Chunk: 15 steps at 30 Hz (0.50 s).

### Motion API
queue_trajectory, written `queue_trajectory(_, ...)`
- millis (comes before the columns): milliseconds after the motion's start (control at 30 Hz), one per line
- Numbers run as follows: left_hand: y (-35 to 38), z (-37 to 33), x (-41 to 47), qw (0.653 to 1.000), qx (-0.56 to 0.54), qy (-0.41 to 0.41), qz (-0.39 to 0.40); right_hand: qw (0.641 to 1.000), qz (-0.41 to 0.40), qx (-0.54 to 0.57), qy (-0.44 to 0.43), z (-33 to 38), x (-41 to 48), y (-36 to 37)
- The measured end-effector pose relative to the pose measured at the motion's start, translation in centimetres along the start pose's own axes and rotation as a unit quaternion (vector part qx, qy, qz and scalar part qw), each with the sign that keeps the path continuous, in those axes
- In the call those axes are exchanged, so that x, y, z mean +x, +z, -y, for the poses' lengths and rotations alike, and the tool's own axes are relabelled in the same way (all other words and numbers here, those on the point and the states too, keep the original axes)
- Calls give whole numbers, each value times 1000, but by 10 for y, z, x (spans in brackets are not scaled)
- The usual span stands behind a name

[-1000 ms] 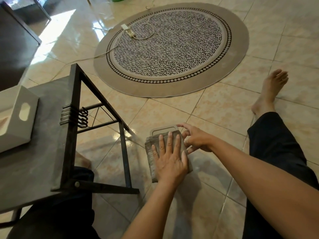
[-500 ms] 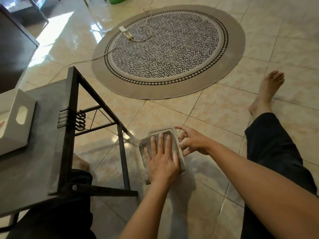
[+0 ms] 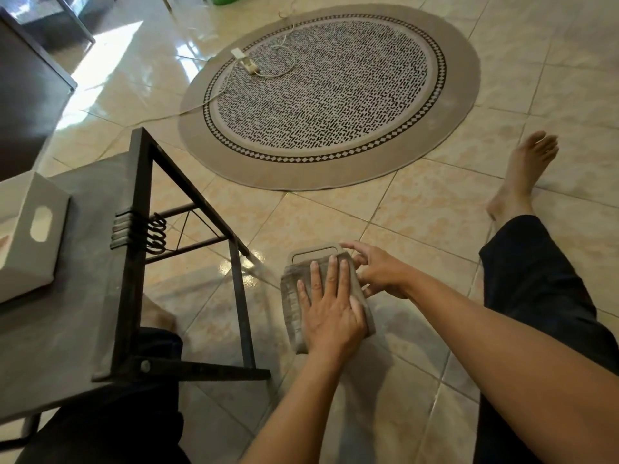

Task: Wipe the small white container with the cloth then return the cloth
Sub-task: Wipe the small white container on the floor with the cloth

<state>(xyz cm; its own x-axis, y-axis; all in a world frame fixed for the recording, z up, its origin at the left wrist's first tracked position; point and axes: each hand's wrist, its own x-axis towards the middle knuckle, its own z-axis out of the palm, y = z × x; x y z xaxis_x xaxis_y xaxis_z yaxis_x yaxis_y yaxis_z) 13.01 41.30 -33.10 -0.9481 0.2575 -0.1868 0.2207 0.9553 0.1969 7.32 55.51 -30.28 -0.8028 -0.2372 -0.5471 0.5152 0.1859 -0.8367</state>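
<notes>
The small white container [image 3: 315, 253] lies on the tiled floor, only its top edge with a handle slot showing. A folded grey cloth [image 3: 292, 308] covers the part below that edge. My left hand [image 3: 331, 306] lies flat on the cloth with fingers spread, pressing it onto the container. At the container's right side, my right hand [image 3: 378, 272] has its fingertips on the upper right corner and edge.
A low grey table [image 3: 67, 329] with a black metal frame [image 3: 134, 262] stands close on the left and carries a white box [image 3: 30, 236]. A round patterned rug [image 3: 328, 95] with a power strip [image 3: 244, 61] lies ahead. My outstretched leg [image 3: 536, 279] lies on the right.
My left hand and the cloth have slid slightly over the container. My right hand stays at the container's right side.
</notes>
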Motion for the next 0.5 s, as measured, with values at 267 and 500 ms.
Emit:
queue_trajectory(267, -7, 10, 2, 1000, 13, -17, 9, 999, 0, -39, 3, 12, 8, 0)
queue_trajectory(500, -17, 25, 24, 999, 2, -46, -5, 1000, 13, -26, 5, 13, 10, -4)
